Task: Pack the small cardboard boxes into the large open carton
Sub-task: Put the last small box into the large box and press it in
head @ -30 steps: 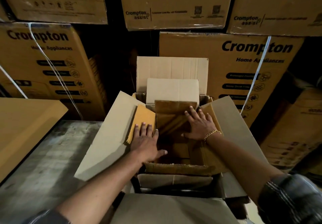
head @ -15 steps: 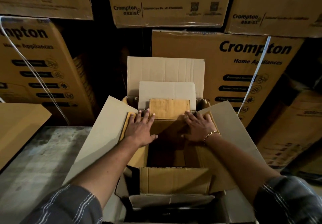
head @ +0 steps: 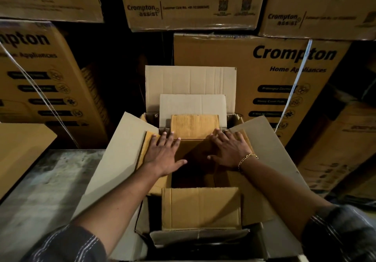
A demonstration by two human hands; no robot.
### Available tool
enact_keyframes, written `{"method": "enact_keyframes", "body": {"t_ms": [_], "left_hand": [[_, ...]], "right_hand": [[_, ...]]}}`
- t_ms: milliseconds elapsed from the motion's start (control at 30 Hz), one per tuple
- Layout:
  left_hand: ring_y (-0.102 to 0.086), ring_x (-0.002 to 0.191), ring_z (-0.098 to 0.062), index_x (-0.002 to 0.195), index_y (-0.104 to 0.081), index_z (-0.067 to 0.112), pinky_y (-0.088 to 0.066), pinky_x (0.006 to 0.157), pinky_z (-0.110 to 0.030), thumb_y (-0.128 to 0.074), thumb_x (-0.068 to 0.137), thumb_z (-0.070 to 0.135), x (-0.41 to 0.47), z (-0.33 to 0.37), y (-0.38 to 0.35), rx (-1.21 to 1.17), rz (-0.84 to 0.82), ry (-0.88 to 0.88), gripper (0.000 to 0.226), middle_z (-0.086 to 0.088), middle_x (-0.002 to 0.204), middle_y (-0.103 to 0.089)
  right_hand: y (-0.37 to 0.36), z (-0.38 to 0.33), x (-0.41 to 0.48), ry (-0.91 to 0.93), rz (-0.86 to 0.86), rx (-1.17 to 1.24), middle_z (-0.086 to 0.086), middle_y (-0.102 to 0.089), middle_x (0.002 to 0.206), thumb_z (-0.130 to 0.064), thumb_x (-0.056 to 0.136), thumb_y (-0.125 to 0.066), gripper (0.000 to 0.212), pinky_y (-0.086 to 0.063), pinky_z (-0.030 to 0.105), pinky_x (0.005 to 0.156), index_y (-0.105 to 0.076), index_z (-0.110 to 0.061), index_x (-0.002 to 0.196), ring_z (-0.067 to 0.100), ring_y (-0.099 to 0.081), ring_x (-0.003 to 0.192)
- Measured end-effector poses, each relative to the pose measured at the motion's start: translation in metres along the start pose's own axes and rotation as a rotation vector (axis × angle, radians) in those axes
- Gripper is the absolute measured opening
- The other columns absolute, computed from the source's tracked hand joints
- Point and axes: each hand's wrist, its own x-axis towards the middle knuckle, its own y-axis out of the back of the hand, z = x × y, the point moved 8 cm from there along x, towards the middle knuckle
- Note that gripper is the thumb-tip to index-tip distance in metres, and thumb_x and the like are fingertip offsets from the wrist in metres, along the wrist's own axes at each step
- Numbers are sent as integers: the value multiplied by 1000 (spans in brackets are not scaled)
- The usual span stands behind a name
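The large open carton [head: 114, 160] stands in front of me with its grey outer flaps spread left, right and up at the back. Inside it sits a small yellow-brown cardboard box [head: 201, 208] with its own flaps open; its near flap stands up and its far flap [head: 194, 126] leans back. My left hand [head: 163, 155] lies flat, fingers spread, on the small box's left flap. My right hand [head: 228, 151], wearing a gold bracelet, lies flat on its right flap. The box's inside is dark and I cannot tell what it holds.
Stacked Crompton cartons [head: 264, 74] wall off the back and both sides, some bound with white straps. A brown board [head: 22, 149] juts in at the left above a grey floor [head: 44, 190]. Another carton's flaps [head: 203, 239] lie just below the small box.
Both hands have slid forward and outward along the small box's side flaps, pressing them wider. The far flap now leans back and the near flap stands upright.
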Motion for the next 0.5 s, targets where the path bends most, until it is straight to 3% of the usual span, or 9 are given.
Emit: {"method": "enact_keyframes", "body": {"t_ms": [167,500], "left_hand": [[-3,154,-31,160,-13,26,0,120,-59,-19,87,82,-25,0,26,38,45,36,92,-9,168,-7],[1,154,-30,160,-14,26,3,121,-57,-19,90,80,-83,2,68,25,48,87,89,-8,169,-4]], "right_hand": [[29,-9,-23,8,51,-3,7,-16,167,-71,89,-40,88,-9,55,120,-14,-25,159,30,-15,152],[70,-15,-83,8,181,126,3,-38,157,-70,86,-39,78,-21,52,116,-33,-28,151,27,-32,145]]}}
